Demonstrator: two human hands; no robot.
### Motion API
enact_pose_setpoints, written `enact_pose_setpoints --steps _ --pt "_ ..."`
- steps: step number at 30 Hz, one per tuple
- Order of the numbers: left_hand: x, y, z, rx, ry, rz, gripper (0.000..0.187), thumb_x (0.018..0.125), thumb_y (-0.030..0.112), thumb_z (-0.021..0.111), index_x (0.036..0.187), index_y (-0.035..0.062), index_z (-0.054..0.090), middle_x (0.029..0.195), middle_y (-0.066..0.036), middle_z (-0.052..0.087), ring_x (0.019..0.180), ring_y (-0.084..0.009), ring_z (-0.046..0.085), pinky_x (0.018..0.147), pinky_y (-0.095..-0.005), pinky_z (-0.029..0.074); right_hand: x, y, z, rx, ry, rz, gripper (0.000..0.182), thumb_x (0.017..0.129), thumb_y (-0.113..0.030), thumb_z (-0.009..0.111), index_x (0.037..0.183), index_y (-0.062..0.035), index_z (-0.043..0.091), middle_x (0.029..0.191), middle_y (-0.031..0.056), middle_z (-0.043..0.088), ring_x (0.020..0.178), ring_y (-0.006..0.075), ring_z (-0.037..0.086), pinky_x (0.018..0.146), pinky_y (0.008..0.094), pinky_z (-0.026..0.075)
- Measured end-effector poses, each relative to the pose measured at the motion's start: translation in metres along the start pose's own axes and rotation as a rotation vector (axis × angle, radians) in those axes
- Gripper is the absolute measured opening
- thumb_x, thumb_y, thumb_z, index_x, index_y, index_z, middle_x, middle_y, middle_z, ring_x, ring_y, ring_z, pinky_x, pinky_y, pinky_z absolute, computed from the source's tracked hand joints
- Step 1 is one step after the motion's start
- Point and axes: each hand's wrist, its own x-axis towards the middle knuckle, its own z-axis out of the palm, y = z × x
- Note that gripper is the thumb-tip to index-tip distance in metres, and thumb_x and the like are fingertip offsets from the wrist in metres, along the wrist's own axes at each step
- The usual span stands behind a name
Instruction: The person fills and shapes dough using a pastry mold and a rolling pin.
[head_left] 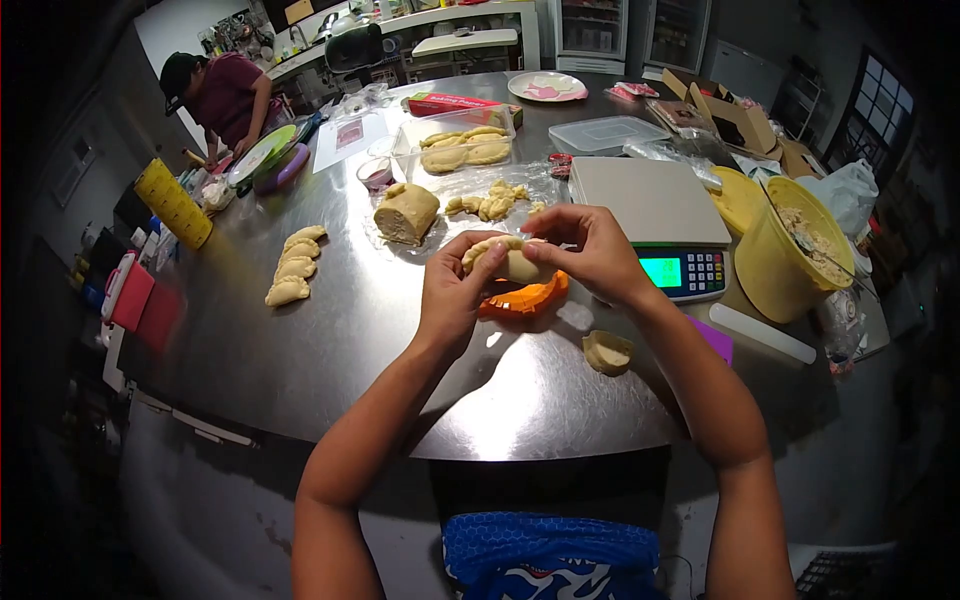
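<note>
Between my two hands is a pale dough turnover with a crimped edge, held above the table. My left hand grips its left end, thumb on the front. On the other end, my right hand has its thumb and fingers pressed at the edge. Directly below lies an orange plastic dough mould, partly hidden by the hands. A lump of dough sits to the right, near my right forearm. Farther back are a thick dough block and loose dough scraps on plastic film.
Several crimped turnovers line the left. A clear container holds more. At right stand a digital scale, a yellow bucket of crumbly mixture, a white rolling pin and a purple flat piece. Another person bends over the far left.
</note>
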Motion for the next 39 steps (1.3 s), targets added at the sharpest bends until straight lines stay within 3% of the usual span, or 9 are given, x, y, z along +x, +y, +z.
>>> enact_pose_setpoints --steps 9,12,14,15,23,27,30,35,39 --pt "0.000 -0.001 0.003 0.051 0.015 0.017 0.022 0.094 0.014 0.062 0.108 -0.0029 0.059 0.101 -0.013 0.066 0.088 -0.0178 0.068 0.080 -0.0298 0.059 0.000 0.004 -0.005 -0.109 -0.031 0.062 0.019 0.082 -0.015 0.072 0.090 0.0024 0.071 0.076 0.0092 0.070 0.069 0.0128 0.066 0.065 0.0268 0.052" --pt "-0.001 -0.002 0.004 0.077 0.003 0.015 0.022 0.094 0.013 0.063 0.108 -0.0027 0.058 0.101 -0.013 0.066 0.088 -0.0177 0.068 0.081 -0.0301 0.059 0.000 0.001 -0.005 -0.412 -0.049 -0.041 0.016 0.083 -0.013 0.072 0.087 0.0021 0.069 0.078 0.0049 0.069 0.073 0.0079 0.063 0.066 0.0251 0.050" --pt "-0.001 -0.003 0.005 0.071 -0.013 0.026 0.022 0.093 0.012 0.063 0.109 -0.0027 0.058 0.101 -0.012 0.066 0.088 -0.0174 0.068 0.080 -0.0299 0.059 0.000 -0.001 -0.002 -0.441 0.003 -0.197 0.015 0.079 -0.012 0.069 0.083 0.0026 0.070 0.072 0.0130 0.069 0.067 0.0193 0.068 0.062 0.0323 0.050" --pt "-0.001 -0.003 0.006 0.070 -0.017 0.025 0.022 0.093 0.012 0.063 0.109 -0.0027 0.058 0.101 -0.012 0.066 0.088 -0.0174 0.068 0.080 -0.0299 0.059 -0.001 -0.001 0.000 -0.443 0.006 -0.197 0.015 0.079 -0.012 0.069 0.083 0.0026 0.070 0.072 0.0130 0.069 0.067 0.0193 0.068 0.062 0.0323 0.050" --pt "0.001 -0.002 -0.002 -0.010 0.079 0.038 0.025 0.093 0.015 0.063 0.109 -0.0034 0.056 0.101 -0.014 0.065 0.087 -0.0178 0.068 0.078 -0.0303 0.059 0.001 0.007 0.001 0.030 -0.087 -0.014 0.017 0.086 -0.011 0.068 0.095 0.0021 0.065 0.085 0.0096 0.069 0.074 0.0130 0.067 0.069 0.0265 0.054" --pt "0.002 -0.002 -0.002 -0.005 0.078 0.038 0.025 0.094 0.015 0.063 0.109 -0.0034 0.056 0.100 -0.014 0.065 0.087 -0.0184 0.068 0.076 -0.0308 0.060 0.001 0.010 -0.002 0.097 -0.087 0.014 0.015 0.086 -0.008 0.068 0.097 0.0024 0.064 0.087 0.0094 0.069 0.076 0.0122 0.067 0.069 0.0258 0.054" --pt "0.002 -0.001 -0.002 -0.016 0.069 0.022 0.024 0.094 0.015 0.062 0.109 -0.0033 0.056 0.100 -0.013 0.065 0.087 -0.0187 0.068 0.077 -0.0312 0.059 0.000 0.005 -0.002 0.037 -0.079 0.023 0.011 0.085 -0.003 0.068 0.095 -0.0001 0.064 0.088 0.0041 0.067 0.088 0.0097 0.064 0.081 0.0250 0.053" --pt "0.003 -0.002 -0.004 -0.061 0.053 -0.009 0.024 0.094 0.016 0.062 0.109 -0.0031 0.056 0.100 -0.013 0.064 0.088 -0.0183 0.067 0.078 -0.0320 0.059 -0.003 -0.002 0.004 -0.265 0.015 -0.362 0.008 0.076 0.003 0.063 0.083 0.0010 0.066 0.081 0.0059 0.069 0.071 0.0103 0.065 0.066 0.0236 0.051" --pt "0.003 -0.002 -0.005 -0.094 0.042 -0.017 0.024 0.094 0.015 0.062 0.109 -0.0032 0.056 0.101 -0.013 0.064 0.088 -0.0183 0.067 0.080 -0.0326 0.059 -0.003 -0.006 0.002 -0.325 -0.023 -0.424 0.008 0.074 0.002 0.063 0.082 0.0014 0.067 0.079 0.0078 0.069 0.070 0.0114 0.065 0.065 0.0250 0.051"
